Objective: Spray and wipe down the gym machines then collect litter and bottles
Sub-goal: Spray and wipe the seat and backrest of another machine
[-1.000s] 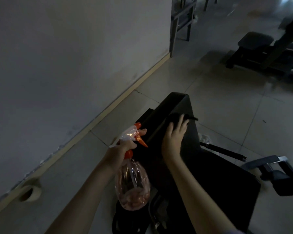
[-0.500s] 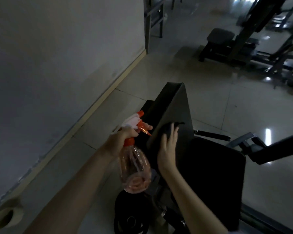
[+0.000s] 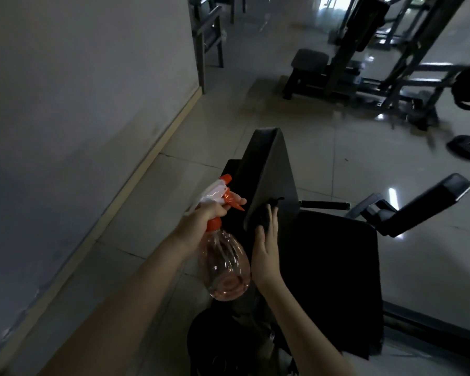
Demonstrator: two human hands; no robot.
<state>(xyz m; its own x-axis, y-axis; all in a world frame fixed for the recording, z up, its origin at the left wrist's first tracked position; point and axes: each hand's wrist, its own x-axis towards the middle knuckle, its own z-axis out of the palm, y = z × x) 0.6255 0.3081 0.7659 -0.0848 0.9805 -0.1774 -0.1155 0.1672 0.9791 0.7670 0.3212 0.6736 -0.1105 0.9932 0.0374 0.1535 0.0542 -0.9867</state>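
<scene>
The machine [image 3: 337, 267] stood right in front, heavy and fixed, nothing to lift; its back pad [image 3: 277, 180] looked firm, smooth vinyl, likely slick once wet, so flat pressure suited it. The spray bottle [image 3: 225, 267], thin clear plastic with only a little pink liquid at the bottom, looked light and squashy, best held at the orange neck. The left hand [image 3: 204, 215] was wrapped round that neck, one finger on the trigger, nozzle near the pad's left edge. A dark cloth [image 3: 263, 215], soft and limp, lay on the pad's lower part under the right hand [image 3: 266, 248], flat-fingered and pressing, not gripping. The tiled floor [image 3: 337, 164] was glossy, maybe slippery. Plain wall [image 3: 79, 90] to the left, another machine's bench [image 3: 310, 59] beyond, a weight plate [image 3: 465, 147] loose on the floor. Dim room.
</scene>
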